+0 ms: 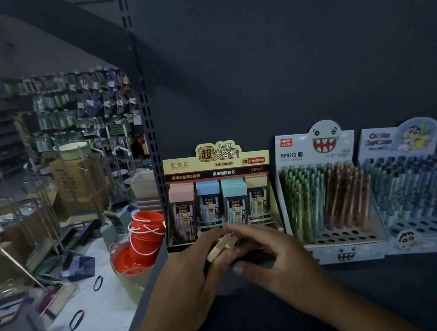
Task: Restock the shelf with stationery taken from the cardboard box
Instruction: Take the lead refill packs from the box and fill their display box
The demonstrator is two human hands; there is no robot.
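Both hands, left [189,273] and right [272,255], fingers curled, pinching a cream-capped lead case [222,247] just before the yellow display box [216,165].

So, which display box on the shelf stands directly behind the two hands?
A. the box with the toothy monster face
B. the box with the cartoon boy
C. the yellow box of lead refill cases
C: the left hand and right hand meet just before the yellow display box.
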